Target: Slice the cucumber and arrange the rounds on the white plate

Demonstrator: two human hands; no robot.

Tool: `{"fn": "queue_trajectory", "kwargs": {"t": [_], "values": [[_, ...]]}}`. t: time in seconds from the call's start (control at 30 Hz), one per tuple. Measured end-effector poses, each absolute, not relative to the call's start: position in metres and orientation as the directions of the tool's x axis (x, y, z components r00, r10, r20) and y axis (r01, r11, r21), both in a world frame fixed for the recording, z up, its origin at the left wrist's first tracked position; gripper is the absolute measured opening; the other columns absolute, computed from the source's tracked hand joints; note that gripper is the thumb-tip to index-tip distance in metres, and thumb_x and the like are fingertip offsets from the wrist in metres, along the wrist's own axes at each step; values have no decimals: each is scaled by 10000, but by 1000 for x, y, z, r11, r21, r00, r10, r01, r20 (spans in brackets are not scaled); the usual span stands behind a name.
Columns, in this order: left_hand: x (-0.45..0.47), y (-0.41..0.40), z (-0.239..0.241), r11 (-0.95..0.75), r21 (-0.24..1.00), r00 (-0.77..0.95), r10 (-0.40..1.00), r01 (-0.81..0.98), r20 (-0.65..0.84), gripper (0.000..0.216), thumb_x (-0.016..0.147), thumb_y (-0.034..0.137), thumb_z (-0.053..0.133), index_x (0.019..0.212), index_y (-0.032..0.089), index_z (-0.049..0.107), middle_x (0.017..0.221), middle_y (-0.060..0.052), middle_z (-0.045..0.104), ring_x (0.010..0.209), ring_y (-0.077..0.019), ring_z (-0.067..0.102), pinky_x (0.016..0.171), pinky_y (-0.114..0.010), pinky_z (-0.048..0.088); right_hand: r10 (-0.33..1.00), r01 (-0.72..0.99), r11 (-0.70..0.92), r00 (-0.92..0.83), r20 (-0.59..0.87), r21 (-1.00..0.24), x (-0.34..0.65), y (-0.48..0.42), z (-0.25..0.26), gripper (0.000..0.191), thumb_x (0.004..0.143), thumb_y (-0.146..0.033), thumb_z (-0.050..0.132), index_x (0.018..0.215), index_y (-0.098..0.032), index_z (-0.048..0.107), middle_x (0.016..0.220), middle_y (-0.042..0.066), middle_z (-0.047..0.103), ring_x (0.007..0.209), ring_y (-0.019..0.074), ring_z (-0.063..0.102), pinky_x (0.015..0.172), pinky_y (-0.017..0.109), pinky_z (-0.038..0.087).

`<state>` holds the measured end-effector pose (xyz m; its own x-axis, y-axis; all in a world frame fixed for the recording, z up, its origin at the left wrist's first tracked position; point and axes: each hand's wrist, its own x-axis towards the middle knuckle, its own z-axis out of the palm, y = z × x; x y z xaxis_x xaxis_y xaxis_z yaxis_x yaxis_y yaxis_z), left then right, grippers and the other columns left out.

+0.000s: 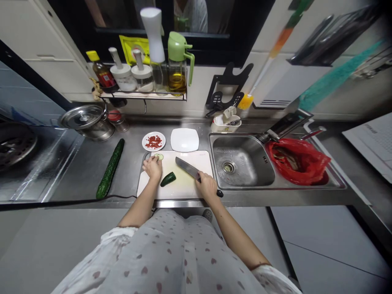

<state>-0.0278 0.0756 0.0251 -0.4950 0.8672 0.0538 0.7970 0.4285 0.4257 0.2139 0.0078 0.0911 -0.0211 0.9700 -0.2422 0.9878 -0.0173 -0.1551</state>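
A white cutting board [190, 184] lies on the steel counter in front of me. My right hand [207, 185] is wrapped round the black handle of a cleaver [187, 168], whose blade points up and to the left over the board. A short dark green cucumber piece [168, 179] lies on the board between my hands. My left hand [152, 166] rests at the board's far left corner, fingers curled beside cucumber slices [159, 156]; I cannot tell whether it grips one.
A whole cucumber [110, 168] lies on the counter to the left. A small plate of chopped red chilli [153, 141] and an empty white plate [184, 139] sit behind the board. A sink [241, 161] is on the right, with a red bag [298, 160] beyond. Bottles stand on a shelf [143, 94].
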Motion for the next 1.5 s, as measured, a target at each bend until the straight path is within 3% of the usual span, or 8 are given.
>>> {"fn": "queue_trajectory", "kwargs": {"t": [0.3,0.6,0.93,1.13,1.33,1.4,1.5], "values": [[-29,78,27,432,418,-490,871,800,39,269,858,343,536,1069,286,693,1253,-64,593,1116,-288,449,933,-444,328,968,984,-28,-17,-251,-176,213,9,93,317,880,-282,508,1187,-223,558,1063,69,664,970,196,593,800,270,376],[-21,64,34,373,530,-481,873,762,77,269,842,317,548,1073,272,676,1200,-91,594,1119,-305,485,953,-483,350,959,977,-55,-5,-282,-204,211,12,94,318,892,-296,480,1195,-238,559,1058,72,672,958,197,607,778,265,377],[-23,25,34,58,713,-201,972,699,119,258,888,354,478,989,203,661,1034,-63,622,841,-159,603,821,-289,477,939,948,-85,-27,-343,-307,203,10,91,307,920,-307,410,1149,-232,599,941,58,696,872,181,616,691,241,348],[-26,2,35,-176,654,50,977,736,206,258,856,392,548,1027,218,631,1047,-72,625,1010,-203,581,920,-342,449,926,887,-92,-91,-366,-452,195,8,94,226,885,-325,454,993,-222,624,858,19,676,789,160,588,634,219,335],[-25,-4,31,-253,587,166,966,769,199,398,792,425,633,1137,235,583,1101,-81,618,1050,-233,562,941,-382,429,895,743,48,-329,-302,-667,195,9,97,378,855,-216,484,1231,-232,517,1081,19,665,950,163,590,765,218,398],[-24,-3,31,-249,591,169,967,768,189,384,805,423,620,1138,235,584,1100,-82,618,1052,-232,562,942,-381,430,909,734,61,-321,-267,-676,193,7,97,389,884,-222,459,1273,-222,489,1138,37,652,1002,169,586,798,228,400],[-24,-2,31,-249,615,151,967,749,207,315,866,394,545,1131,231,597,1093,-82,620,1057,-219,562,944,-373,436,931,810,-2,-212,-296,-586,190,4,97,301,927,-302,434,1173,-179,557,1031,76,684,937,189,612,742,233,391]]}}
